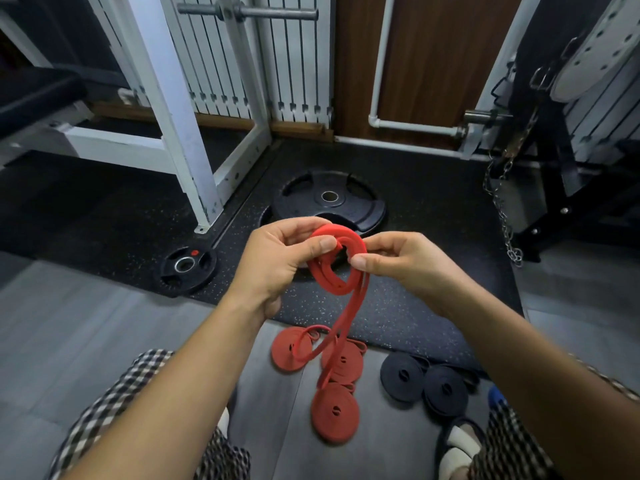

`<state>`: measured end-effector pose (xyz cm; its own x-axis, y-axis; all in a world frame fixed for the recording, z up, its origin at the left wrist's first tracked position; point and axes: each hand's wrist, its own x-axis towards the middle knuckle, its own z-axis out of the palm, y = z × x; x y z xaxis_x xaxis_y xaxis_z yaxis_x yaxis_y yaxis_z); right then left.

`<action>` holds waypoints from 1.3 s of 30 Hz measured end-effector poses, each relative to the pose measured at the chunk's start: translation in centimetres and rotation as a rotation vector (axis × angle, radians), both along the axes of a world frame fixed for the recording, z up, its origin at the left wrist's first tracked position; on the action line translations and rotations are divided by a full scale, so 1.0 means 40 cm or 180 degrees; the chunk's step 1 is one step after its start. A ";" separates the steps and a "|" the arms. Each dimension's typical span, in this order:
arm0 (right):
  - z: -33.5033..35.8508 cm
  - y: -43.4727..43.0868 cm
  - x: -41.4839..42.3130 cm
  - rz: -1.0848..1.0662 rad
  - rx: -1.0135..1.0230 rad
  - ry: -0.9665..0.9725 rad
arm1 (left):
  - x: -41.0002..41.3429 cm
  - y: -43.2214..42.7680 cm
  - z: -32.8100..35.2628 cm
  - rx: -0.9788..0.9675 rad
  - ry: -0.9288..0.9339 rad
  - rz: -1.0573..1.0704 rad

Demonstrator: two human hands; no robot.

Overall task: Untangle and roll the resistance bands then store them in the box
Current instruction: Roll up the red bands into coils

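Nearest us, well short of the large weight plate (329,199), three rolled red bands (334,414) lie on the grey floor. Two rolled black bands (445,389) lie to their right, touching each other. We judge these five finished and awaiting storage.

The step in hand is rolling. A further red band (337,244) is part wound into a flat coil and held in the air, overlapping the plate's near edge in our view. Its loose tail (341,317) hangs from the coil as a doubled strip and reaches down among the floor rolls, crossing at least one of them.

The left hand (277,258) grips the coil, with the thumb (323,243) pressed on its upper face by the centre hole and the fingers curled round the far rim. The right hand (398,261) pinches the coil's right edge where the tail leaves it, fingers closely curled. We cannot tell how the fingertips beneath lie.

In our judgement the next move calls for turning the coil while feeding the tail on flat and taut. A slack grip could let the windings spring open, and the rising tail could drag the finished rolls.

No box is in view on either side of the plate or beyond it.
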<state>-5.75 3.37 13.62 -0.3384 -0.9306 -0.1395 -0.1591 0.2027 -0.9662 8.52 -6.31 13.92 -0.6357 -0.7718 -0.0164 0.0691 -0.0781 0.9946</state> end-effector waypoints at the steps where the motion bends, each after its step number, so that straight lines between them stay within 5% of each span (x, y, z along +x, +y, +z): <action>1: -0.005 -0.001 0.003 -0.0008 0.0020 -0.0065 | 0.000 0.000 -0.002 0.0024 0.0062 0.0096; 9: -0.015 -0.004 0.017 -0.0088 -0.0074 -0.0257 | 0.006 0.002 -0.007 0.0033 0.0258 0.0211; 15: -0.016 0.002 0.006 -0.0033 0.0287 0.1049 | 0.025 -0.016 -0.007 -0.0200 -0.0468 -0.0465; 19: -0.010 0.005 0.018 0.0165 0.0312 0.1493 | 0.017 -0.004 -0.012 -0.0935 -0.0931 -0.0567; 26: 0.009 0.008 0.009 0.0000 -0.0031 0.0243 | 0.002 0.003 -0.006 -0.0553 -0.0176 0.0048; 34: -0.010 0.002 0.034 -0.0253 -0.0393 -0.0119 | -0.010 -0.004 -0.021 0.0581 0.0381 0.0434; 37: 0.002 0.008 0.016 -0.0159 -0.0278 0.0138 | -0.002 -0.012 -0.020 0.0675 0.0141 0.0013; 39: 0.004 0.011 -0.002 -0.0065 -0.0010 0.0867 | 0.008 -0.019 -0.017 0.0089 -0.0242 -0.0266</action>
